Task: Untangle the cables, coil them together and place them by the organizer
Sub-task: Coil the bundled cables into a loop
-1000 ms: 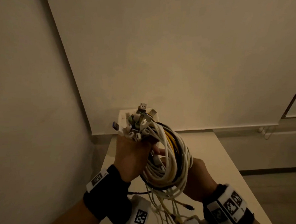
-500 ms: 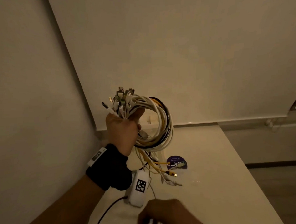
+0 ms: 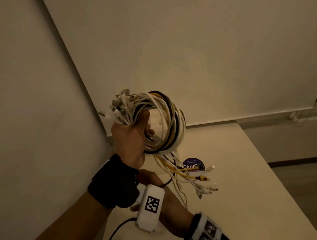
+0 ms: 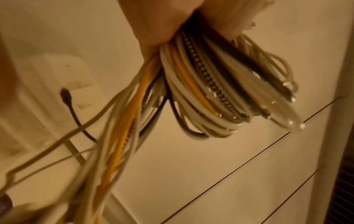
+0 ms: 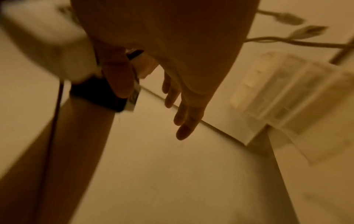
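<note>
Gripping the coiled cables [image 3: 165, 123], the left hand [image 3: 131, 137] lifts them above the table [image 3: 245, 170].

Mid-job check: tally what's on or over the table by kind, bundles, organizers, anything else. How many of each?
Cable bundle, gripped in the left hand: 1
Clear organizer: 1
Round purple sticker on the table: 1
Total: 3
Single cables in the bundle overlap too much to count.

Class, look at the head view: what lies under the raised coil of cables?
Under the coil of cables lie its loose ends, the table and a purple sticker, partly covered.
</note>
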